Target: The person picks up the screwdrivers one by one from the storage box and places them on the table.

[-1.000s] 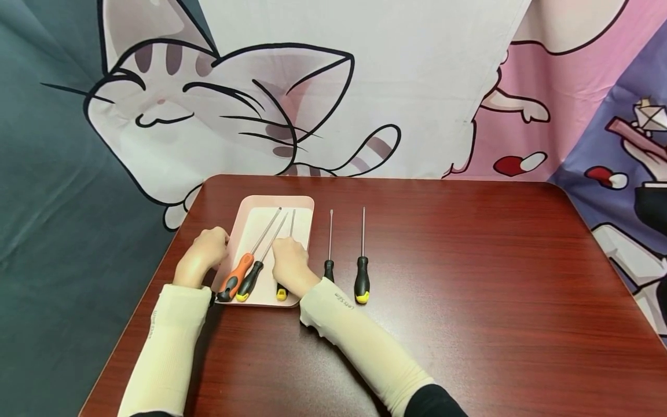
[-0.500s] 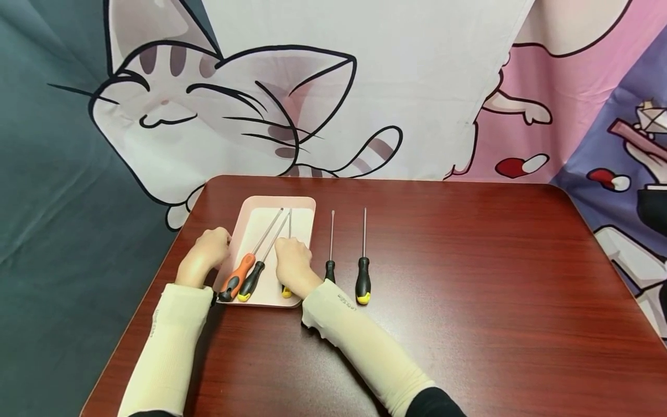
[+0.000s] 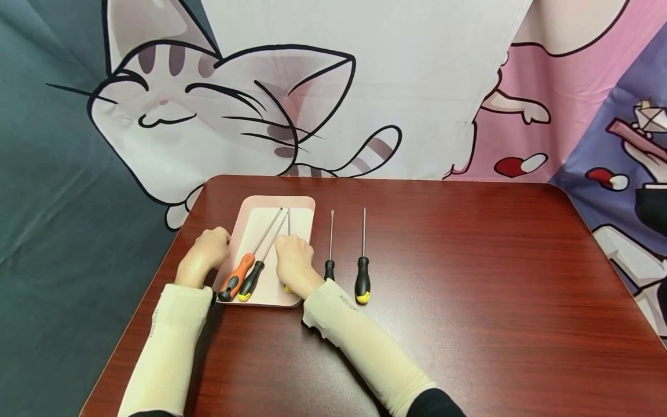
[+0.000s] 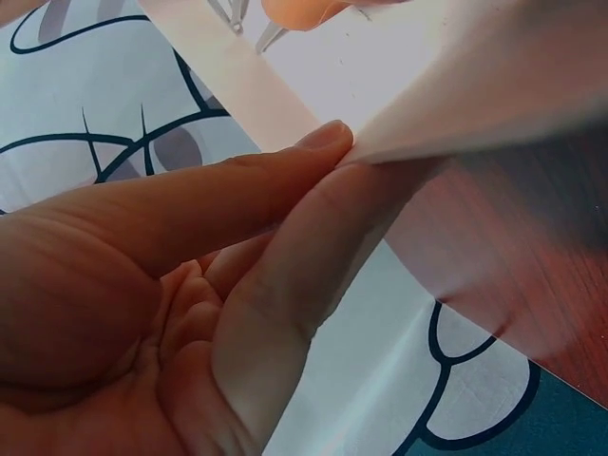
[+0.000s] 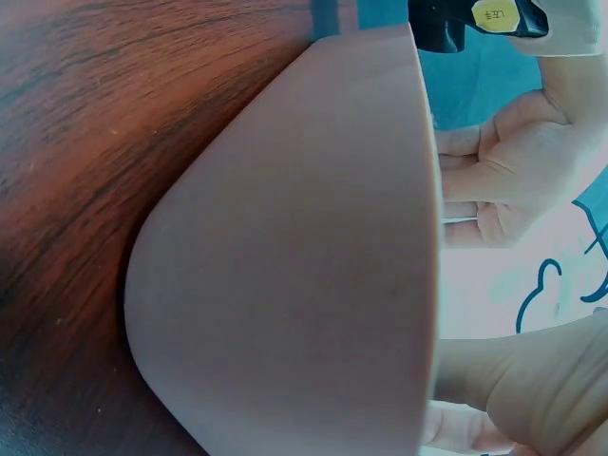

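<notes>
My left hand [image 3: 205, 252] pinches the left rim of a shallow pink tray [image 3: 276, 201]; the left wrist view shows thumb and forefinger [image 4: 328, 138] meeting at that edge. Inside the tray lie an orange-and-black screwdriver [image 3: 241, 273] and a black-and-yellow screwdriver [image 3: 252, 280], both slanted. Over the tray's right half, my right hand [image 3: 294, 260] holds a third screwdriver [image 3: 289, 220]; its shaft shows beyond the knuckles, a bit of yellow handle end behind them. From the right wrist, the tray's wall [image 5: 285, 237] hides the right hand's [image 5: 532, 380] fingertips.
Two more black-handled screwdrivers, a smaller one [image 3: 330, 266] and a larger one [image 3: 362, 278], lie parallel on the brown table [image 3: 469, 278] just right of the tray. Behind the table's far edge hangs a cartoon cat cloth [image 3: 417, 87].
The screwdriver under my right hand has turned slightly more upright, its tip shifting left and its yellow end shifting right and partly out of sight. My left hand stays at the rim.
</notes>
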Motion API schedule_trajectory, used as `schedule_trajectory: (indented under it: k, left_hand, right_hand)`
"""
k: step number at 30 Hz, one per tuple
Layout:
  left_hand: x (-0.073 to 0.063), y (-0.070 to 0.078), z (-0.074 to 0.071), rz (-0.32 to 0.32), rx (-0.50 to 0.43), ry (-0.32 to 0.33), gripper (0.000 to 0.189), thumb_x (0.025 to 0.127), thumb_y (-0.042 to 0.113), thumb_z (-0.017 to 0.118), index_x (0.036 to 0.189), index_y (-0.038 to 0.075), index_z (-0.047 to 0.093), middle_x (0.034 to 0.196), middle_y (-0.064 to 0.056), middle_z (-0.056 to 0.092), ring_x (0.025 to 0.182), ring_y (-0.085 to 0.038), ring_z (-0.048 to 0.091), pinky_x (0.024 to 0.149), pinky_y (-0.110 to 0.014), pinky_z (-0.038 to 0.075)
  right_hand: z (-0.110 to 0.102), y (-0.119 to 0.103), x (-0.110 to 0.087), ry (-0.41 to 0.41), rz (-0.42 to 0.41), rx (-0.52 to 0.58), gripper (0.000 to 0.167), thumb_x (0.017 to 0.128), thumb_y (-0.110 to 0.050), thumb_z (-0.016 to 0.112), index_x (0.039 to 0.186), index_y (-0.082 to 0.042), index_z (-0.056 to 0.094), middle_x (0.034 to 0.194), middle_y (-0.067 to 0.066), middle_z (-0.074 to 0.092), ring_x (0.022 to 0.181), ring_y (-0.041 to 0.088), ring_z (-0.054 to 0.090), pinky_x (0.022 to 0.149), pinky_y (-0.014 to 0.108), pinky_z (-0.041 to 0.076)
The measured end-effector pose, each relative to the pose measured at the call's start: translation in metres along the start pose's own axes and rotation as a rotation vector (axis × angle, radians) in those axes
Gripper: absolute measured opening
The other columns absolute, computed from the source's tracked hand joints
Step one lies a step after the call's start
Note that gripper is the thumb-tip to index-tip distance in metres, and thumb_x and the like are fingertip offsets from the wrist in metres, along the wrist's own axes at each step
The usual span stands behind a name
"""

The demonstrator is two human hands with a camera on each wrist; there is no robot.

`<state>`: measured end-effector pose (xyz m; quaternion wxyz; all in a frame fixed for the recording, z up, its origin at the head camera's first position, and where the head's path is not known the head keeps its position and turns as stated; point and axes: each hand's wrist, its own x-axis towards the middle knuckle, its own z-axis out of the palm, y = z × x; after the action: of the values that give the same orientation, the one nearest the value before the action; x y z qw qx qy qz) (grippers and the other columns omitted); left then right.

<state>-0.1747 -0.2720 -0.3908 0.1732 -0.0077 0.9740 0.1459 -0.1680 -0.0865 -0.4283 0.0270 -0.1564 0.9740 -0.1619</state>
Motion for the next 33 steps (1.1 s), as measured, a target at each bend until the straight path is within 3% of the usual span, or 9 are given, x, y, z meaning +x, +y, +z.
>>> schedule_trajectory:
  k: [10, 17, 24, 33]
  left_hand:
    - [0.001, -0.001, 0.002, -0.011, -0.012, -0.013, 0.027, 0.092, -0.008, 0.041, 0.096, -0.007, 0.067, 0.074, -0.014, 0.06, 0.062, -0.025, 0.054, 0.054, -0.031, 0.044]
    - [0.001, 0.0, 0.001, -0.01, -0.009, -0.014, 0.029, 0.092, -0.008, 0.042, 0.11, -0.011, 0.066, 0.089, -0.021, 0.064, 0.068, -0.028, 0.056, 0.056, -0.032, 0.044]
    - [0.001, -0.001, 0.001, -0.013, -0.016, -0.015, 0.026, 0.091, -0.008, 0.042, 0.097, -0.007, 0.068, 0.072, -0.013, 0.061, 0.063, -0.026, 0.057, 0.055, -0.033, 0.047]
    - [0.001, -0.001, 0.0, -0.014, -0.013, -0.019, 0.026, 0.092, -0.008, 0.041, 0.091, -0.005, 0.067, 0.072, -0.013, 0.058, 0.063, -0.025, 0.053, 0.055, -0.032, 0.043]
  right_hand:
    - [-0.001, 0.005, -0.002, 0.016, 0.001, 0.015, 0.017, 0.085, -0.006, 0.071, 0.074, -0.013, 0.06, 0.08, 0.007, 0.068, 0.072, 0.026, 0.068, 0.051, 0.038, 0.052]
    - [-0.007, 0.008, -0.006, 0.047, -0.02, 0.032, 0.02, 0.084, -0.012, 0.077, 0.075, -0.012, 0.06, 0.078, 0.006, 0.067, 0.07, 0.026, 0.068, 0.052, 0.037, 0.052]
    - [-0.012, 0.011, -0.008, 0.066, -0.015, 0.079, 0.021, 0.083, -0.015, 0.08, 0.074, -0.012, 0.061, 0.076, 0.005, 0.067, 0.07, 0.025, 0.068, 0.055, 0.037, 0.052]
    - [-0.018, 0.017, -0.011, 0.088, -0.016, 0.127, 0.024, 0.083, -0.014, 0.08, 0.071, -0.012, 0.06, 0.073, 0.003, 0.066, 0.067, 0.025, 0.067, 0.054, 0.037, 0.051]
